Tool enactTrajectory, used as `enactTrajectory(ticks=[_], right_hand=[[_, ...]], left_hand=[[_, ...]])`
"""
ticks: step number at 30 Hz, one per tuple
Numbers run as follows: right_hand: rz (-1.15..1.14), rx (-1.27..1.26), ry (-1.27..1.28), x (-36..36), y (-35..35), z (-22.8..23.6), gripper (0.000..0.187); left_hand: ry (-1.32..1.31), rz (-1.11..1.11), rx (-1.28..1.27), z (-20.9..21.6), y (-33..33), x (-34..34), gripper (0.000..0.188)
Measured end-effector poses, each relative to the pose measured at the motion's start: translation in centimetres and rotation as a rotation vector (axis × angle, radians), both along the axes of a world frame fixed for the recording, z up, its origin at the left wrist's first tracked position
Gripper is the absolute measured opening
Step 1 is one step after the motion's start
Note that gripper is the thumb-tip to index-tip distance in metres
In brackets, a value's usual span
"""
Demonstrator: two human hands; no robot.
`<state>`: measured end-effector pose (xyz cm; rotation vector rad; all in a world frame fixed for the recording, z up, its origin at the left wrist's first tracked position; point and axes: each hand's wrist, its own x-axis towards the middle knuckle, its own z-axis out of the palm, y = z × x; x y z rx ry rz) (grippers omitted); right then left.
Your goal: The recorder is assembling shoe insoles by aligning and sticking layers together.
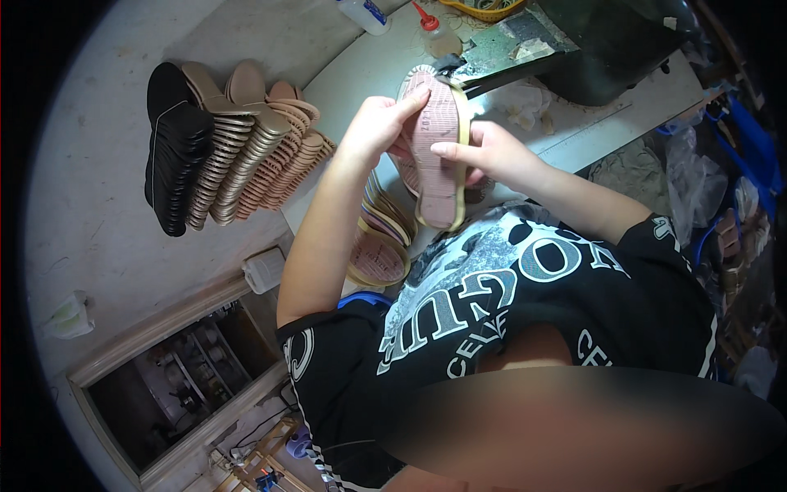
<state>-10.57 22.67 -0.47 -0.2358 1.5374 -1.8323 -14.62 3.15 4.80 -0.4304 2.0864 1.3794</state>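
Note:
Both my hands hold a pink shoe sole (441,176) with a pale yellow rim, its ribbed face turned up. My left hand (384,125) grips its left edge near the far end, thumb lying on the ribbed face. On the other side my right hand (498,156) has its thumb pressed on the middle of the sole and its fingers curled underneath. Pale strips fringe the sole's far end, which lies beside the dark tip of a green machine (500,53). Part of another sole-like piece shows beneath, mostly hidden.
Several yellow-edged soles (379,256) are stacked near my left forearm. Bundles of black insoles (176,148) and tan insoles (266,135) stand at the left. A red-tipped bottle (438,37) and a yellow basket (484,8) sit on the white table (344,70). Plastic bags (693,168) hang at right.

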Motion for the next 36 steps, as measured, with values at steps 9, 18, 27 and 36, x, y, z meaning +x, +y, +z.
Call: enactTrajectory(ticks=[9, 18, 27, 36], right_hand=[[-0.136, -0.22, 0.042, -2.8, -0.1, -1.2, 0.034], [0.081, -0.096, -0.132, 1.0, 2.6, -1.2, 0.034], [-0.101, -0.208, -0.308, 1.8, 1.6, 0.1, 0.024], [-0.297, -0.355, -0.334, -0.8, -1.9, 1.1, 0.025]], left_hand=[[0.057, 0.043, 0.067, 0.4, -0.4, 0.7, 0.037], [0.17, 0.204, 0.07, -1.4, -0.2, 0.2, 0.042], [0.151, 0.187, 0.039, -1.7, -1.8, -2.7, 0.051], [0.215, 0.01, -0.326, -2.0, -5.1, -8.3, 0.073]])
